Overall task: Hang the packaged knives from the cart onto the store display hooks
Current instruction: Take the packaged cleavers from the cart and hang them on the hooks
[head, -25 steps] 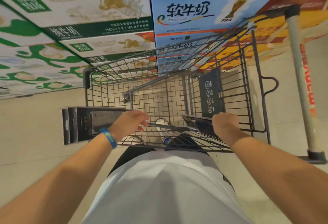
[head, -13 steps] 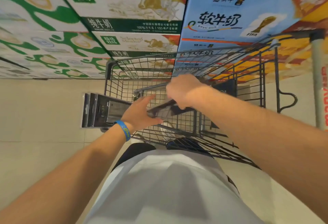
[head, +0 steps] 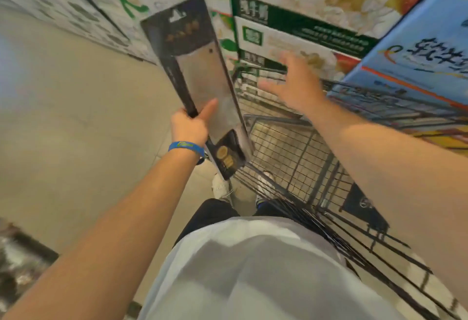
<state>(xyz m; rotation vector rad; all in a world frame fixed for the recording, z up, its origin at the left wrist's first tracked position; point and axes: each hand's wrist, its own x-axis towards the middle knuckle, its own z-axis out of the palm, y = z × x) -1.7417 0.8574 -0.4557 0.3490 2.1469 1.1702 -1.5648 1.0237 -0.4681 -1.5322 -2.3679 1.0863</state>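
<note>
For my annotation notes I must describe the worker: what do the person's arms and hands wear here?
The left forearm and the right forearm are bare; neither the left hand nor the right hand wears a glove. A blue wristband with a small greenish marking circles the left wrist. The right wrist shows no band. Rings are too blurred to tell.

The packaged knife (head: 202,84) is black card with gold print around a silvery blade. The wristband (head: 186,148) is blue. The cart (head: 291,157) is a dark grey wire grid. At 12 o'clock the milk cartons (head: 304,15) are white and green. At 2 o'clock the end carton (head: 417,66) is blue, striped orange.
</note>
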